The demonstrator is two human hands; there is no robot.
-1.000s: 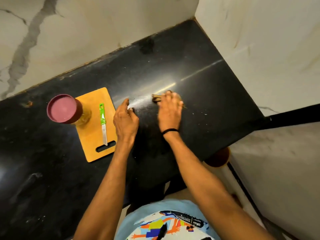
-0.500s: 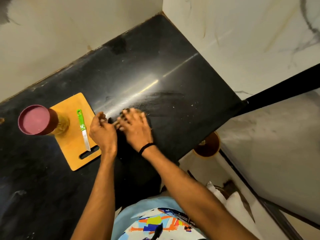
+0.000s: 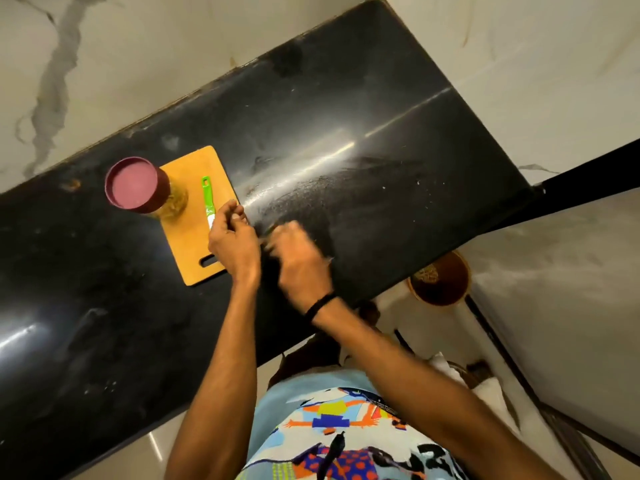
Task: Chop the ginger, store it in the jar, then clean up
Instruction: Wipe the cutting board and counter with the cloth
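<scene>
Jar (image 3: 136, 188), pink-lidded, stands on the black counter (image 3: 381, 133), on the orange cutting board (image 3: 194, 244), at ten o'clock from my left hand (image 3: 233, 245). My left fingers curl. My right hand (image 3: 301, 263), blurred, lies beside it at three o'clock. I cannot tell whether either holds anything. The green-handled knife (image 3: 207, 199) lies at eleven o'clock.

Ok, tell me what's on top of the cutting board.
On the cutting board: the maroon-lidded jar at its left edge and a green-handled knife lying flat. The left hand covers the board's right side, hiding most of the blade and anything beneath it.
</scene>
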